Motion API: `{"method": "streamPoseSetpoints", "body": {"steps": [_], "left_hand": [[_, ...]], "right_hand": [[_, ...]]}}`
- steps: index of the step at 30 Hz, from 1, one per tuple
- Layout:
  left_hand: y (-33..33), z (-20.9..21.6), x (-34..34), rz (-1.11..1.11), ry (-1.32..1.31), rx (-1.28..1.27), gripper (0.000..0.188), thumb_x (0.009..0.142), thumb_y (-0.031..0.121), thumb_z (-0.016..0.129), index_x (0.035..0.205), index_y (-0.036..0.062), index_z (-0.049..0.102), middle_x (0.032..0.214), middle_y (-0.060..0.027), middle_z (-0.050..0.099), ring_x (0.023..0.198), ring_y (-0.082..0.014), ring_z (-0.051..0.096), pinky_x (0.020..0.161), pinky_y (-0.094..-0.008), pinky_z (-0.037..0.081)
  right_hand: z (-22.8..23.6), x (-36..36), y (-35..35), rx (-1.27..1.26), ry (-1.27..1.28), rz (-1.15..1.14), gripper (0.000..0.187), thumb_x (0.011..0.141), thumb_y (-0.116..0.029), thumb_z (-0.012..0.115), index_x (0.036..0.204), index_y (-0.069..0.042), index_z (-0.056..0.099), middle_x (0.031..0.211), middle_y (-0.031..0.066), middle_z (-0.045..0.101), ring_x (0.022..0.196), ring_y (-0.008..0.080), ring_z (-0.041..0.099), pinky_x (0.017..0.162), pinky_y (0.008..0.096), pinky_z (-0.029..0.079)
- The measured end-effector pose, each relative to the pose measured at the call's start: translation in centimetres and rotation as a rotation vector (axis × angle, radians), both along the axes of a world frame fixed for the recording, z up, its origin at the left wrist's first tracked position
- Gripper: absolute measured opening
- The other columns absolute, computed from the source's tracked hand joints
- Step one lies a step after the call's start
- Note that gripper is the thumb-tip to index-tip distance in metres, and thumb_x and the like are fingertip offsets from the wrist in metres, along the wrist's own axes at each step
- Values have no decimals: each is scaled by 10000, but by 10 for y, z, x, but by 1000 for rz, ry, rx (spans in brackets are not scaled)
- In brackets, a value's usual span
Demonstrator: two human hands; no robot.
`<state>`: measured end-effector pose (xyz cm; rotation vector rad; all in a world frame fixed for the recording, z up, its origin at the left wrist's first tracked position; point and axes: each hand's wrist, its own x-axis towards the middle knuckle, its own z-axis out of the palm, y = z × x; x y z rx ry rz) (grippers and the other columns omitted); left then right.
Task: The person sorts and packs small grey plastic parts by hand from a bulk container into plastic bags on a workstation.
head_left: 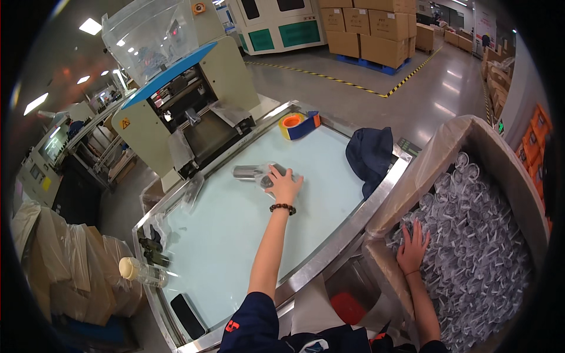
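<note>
On the pale tabletop, a shiny metallic cylinder lies beside clear plastic wrapping. My left hand, with a beaded bracelet at its wrist, reaches over that wrapping and touches it with spread fingers; what is under the palm is hidden. At the right, a large lined carton holds a heap of small clear-bagged parts with white pieces in them. My right hand rests with outstretched fingers at the heap's left edge, just inside the carton wall. I see nothing gripped in it.
A machine with a blue top edge stands beyond the table. On the table are a tape dispenser, a dark blue cap, a phone and a bottle. Stacked cartons stand on the floor behind.
</note>
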<state>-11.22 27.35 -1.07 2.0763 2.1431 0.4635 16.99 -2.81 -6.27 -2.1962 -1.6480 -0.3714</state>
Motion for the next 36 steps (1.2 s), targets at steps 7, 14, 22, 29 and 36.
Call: {"method": "streamPoseSetpoints", "body": {"steps": [7, 14, 22, 29, 36], "left_hand": [[-89, 14, -13, -586, 36, -45, 349, 745, 412, 574, 1037, 223, 544, 1424, -170, 93, 1286, -357, 170, 807, -702, 272], [-119, 70, -54, -846, -356, -428, 276, 803, 375, 546, 808, 110, 626, 1146, -155, 538, 1002, -298, 537, 873, -420, 401], [-57, 23, 14, -667, -3, 339, 500, 865, 272, 486, 1326, 197, 307, 1214, -180, 432, 955, -351, 528, 798, -423, 443], [-15, 17, 6, -664, 222, 23, 573, 865, 163, 444, 1361, 325, 207, 1183, -130, 456, 968, -306, 521, 831, -498, 407], [34, -4, -108, -249, 428, 136, 622, 796, 119, 534, 1336, 285, 273, 1120, -74, 496, 999, -269, 505, 871, -566, 343]], "right_hand": [[5, 5, -3, 113, 42, 12, 569, 673, -72, 485, 1238, -108, 432, 1352, 162, 309, 1263, 308, 279, 1031, 521, 111], [76, -79, 42, 141, 323, 789, 493, 682, -140, 585, 1163, -104, 483, 1213, 133, 441, 1142, 297, 399, 956, 444, 288], [74, -213, 117, -183, 15, 1158, 552, 794, -535, 451, 1197, -160, 492, 1299, 120, 389, 1230, 271, 321, 987, 508, 222], [55, -238, 149, -144, -11, 1165, 588, 804, -596, 384, 1190, -166, 495, 1251, 135, 415, 1210, 266, 335, 986, 526, 205], [53, -223, 161, -178, 32, 999, 471, 808, -541, 432, 1047, -157, 565, 980, 106, 519, 950, 234, 493, 956, 507, 261]]}}
